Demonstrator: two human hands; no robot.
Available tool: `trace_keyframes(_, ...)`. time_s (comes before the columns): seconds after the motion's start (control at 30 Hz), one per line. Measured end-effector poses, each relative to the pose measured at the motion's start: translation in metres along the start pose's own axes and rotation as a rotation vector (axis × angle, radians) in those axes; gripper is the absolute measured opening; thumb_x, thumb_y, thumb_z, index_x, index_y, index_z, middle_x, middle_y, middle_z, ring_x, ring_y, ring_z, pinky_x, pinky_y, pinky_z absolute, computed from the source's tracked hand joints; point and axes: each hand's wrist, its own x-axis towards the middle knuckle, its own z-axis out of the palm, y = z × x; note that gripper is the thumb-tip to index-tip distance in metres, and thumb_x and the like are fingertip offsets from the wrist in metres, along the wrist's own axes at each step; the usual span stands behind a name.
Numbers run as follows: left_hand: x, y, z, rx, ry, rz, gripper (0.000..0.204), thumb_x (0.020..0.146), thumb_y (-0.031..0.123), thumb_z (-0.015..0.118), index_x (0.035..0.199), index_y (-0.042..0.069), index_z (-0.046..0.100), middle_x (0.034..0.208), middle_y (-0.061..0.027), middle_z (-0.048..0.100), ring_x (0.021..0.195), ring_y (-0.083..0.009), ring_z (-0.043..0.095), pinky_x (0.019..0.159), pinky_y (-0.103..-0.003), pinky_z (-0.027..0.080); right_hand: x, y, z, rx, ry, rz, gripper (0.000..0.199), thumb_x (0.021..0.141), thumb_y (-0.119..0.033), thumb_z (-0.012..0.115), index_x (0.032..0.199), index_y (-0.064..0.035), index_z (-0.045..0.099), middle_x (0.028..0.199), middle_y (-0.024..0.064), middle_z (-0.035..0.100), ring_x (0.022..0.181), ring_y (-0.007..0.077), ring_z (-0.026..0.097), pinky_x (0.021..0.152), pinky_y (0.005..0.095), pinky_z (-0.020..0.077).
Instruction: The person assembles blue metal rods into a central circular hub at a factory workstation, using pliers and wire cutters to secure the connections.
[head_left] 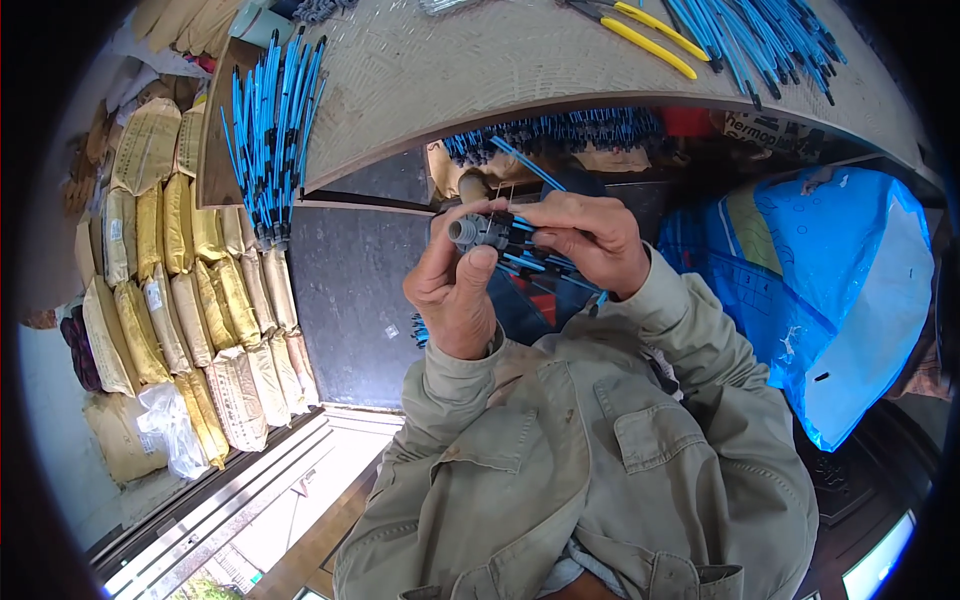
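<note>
Clasping grey fitting (pixel 480 233): left hand (pixel 455 288); blue rods (pixel 525 264) part-hidden.

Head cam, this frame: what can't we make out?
All in the head view:
Far side of the grey threaded fitting: hidden by the left hand and the fitting itself.
What the right hand pinches, if anything: its own curled fingers cover it.
Full run of the blue rods at the fitting: partly behind the right hand.
Tip of the yellow-handled tool: cut off by the upper edge.
</note>
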Motion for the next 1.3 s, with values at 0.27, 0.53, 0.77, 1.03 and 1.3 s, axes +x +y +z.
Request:
trace_keyframes(0.27,-0.004,-0.003,0.0,0.225,0.044,0.11,0.036,0.084,0.023,0.065,0.105,-0.006,0.06,0.102,-0.0095,0.063,0.098,-0.0185,0.055,0.093,-0.033,0.038,0.0,-0.01,0.003,-0.381,-0.005,-0.186,0.047,0.072,0.006,0.064,0.118,-0.0033,0.058,0.081,0.0119,0.061,0.059,0.0215,0.059,0.049,0.0271,0.0467)
trace_keyframes(0.53,-0.008,-0.002,0.007,0.471,0.018,0.268,0.035,0.091,0.026,0.053,0.108,-0.005,0.055,0.103,-0.0109,0.063,0.102,-0.0229,0.056,0.1,-0.044,0.032,-0.011,-0.027,0.014,-0.348,0.069,-0.09,0.041,0.072,0.007,0.064,0.111,-0.0012,0.061,0.084,0.0124,0.06,0.059,0.0215,0.059,0.05,0.0272,0.0464)
trace_keyframes(0.77,-0.005,-0.013,0.009,0.395,-0.039,0.337,0.039,0.096,0.03,0.04,0.111,-0.006,0.046,0.106,-0.0189,0.06,0.108,-0.0302,0.055,0.105,-0.049,0.028,-0.001,-0.025,0.008,0.032,0.07,0.091,0.033,0.073,0.006,0.064,0.104,-0.0027,0.066,0.08,0.0109,0.06,0.057,0.0186,0.053,0.05,0.0261,0.0426)
trace_keyframes(1.03,-0.009,-0.014,0.016,0.322,0.027,0.271,0.046,0.096,0.036,0.037,0.112,-0.007,0.042,0.107,-0.025,0.058,0.105,-0.0327,0.056,0.101,-0.047,0.034,0.0,-0.019,0.007,-0.119,0.051,0.061,0.035,0.072,0.007,0.064,0.105,-0.0062,0.067,0.068,0.0086,0.056,0.056,0.0167,0.05,0.05,0.0257,0.0402)
trace_keyframes(1.3,-0.011,-0.012,0.024,0.291,0.045,0.229,0.048,0.096,0.038,0.036,0.111,-0.008,0.04,0.107,-0.0267,0.057,0.102,-0.0333,0.057,0.092,-0.04,0.041,-0.002,-0.02,0.013,-0.031,0.131,0.048,0.037,0.071,0.008,0.063,0.106,-0.0052,0.066,0.064,0.0083,0.054,0.051,0.0176,0.05,0.046,0.0267,0.0398)
